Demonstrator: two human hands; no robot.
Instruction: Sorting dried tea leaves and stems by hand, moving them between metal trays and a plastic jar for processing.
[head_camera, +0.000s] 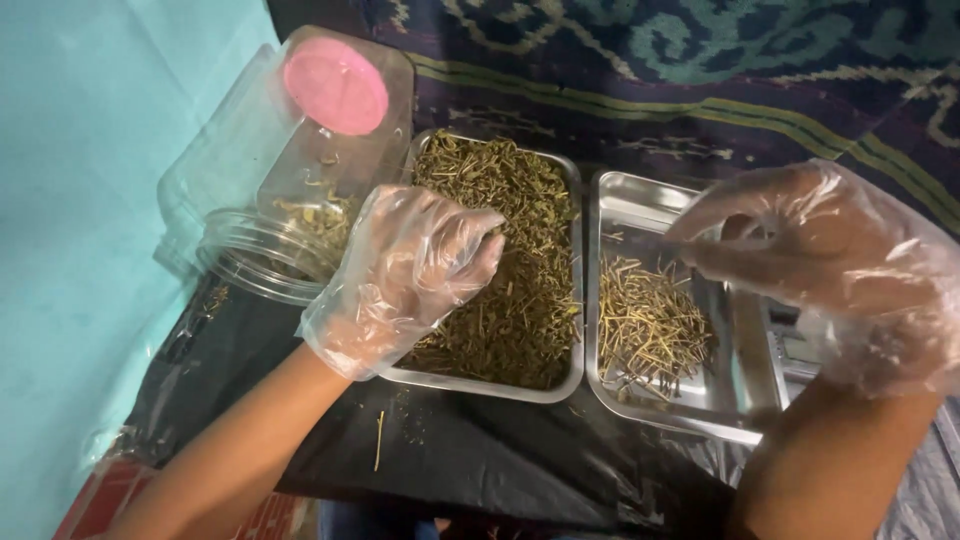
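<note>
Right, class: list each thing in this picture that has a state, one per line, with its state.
Plastic jar: on its side, mouth open, nearly empty.
Left tray: heaped with dried herb.
Right tray: small pile of stems, mostly bare.
Left hand: gloved, curled over the herb.
Right hand: gloved, raised, fingertips pinched.

Bare black cloth (480, 450) before the two trays; tipped plastic jar (290, 170) crowding the left.
</note>
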